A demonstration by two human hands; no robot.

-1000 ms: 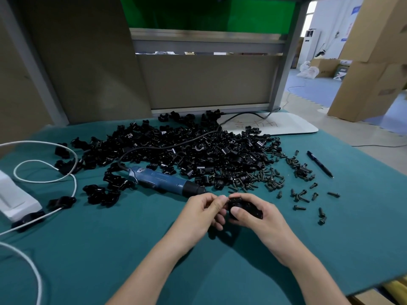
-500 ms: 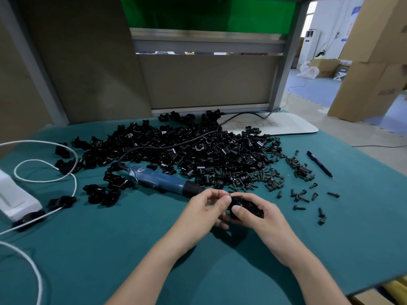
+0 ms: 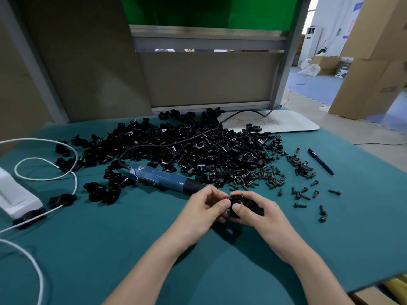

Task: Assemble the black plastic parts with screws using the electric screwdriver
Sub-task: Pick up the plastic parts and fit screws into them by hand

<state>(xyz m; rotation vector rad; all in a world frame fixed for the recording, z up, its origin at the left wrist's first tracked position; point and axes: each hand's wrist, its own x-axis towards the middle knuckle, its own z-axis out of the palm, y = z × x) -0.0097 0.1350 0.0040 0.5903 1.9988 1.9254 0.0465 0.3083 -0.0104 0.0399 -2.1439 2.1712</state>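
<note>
Teal cloth covers the worktop (image 3: 88, 249), and just nearer than the tip of the electric screwdriver (image 3: 163, 179) the left hand (image 3: 202, 213) and right hand (image 3: 257, 213) meet, each grip clamped on the same small black plastic part (image 3: 237, 199), held just above the cloth. Right of the screwdriver lie loose screws (image 3: 273, 179) and, farther right, a pen (image 3: 320, 161). Beyond the screwdriver spreads the heap of black parts (image 3: 198, 148).
</note>
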